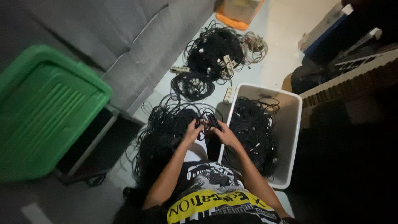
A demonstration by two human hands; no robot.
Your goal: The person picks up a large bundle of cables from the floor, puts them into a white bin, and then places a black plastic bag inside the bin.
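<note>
Both hands meet over the floor in front of the person's knees. The left hand (193,132) and the right hand (222,132) each close their grip on a black cable (208,120) held between them. Just right of the hands stands a white bin (292,124) filled with coiled black cables. A loose heap of cables (163,132) lies to the left, and another pile (213,52) with white power strips lies farther off. A green crate (45,108) sits at the far left.

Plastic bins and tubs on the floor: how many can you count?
3: white bin of cables beside the right hand, green bin far left, orange-based tub at top. Others may hide in shadow.
</note>
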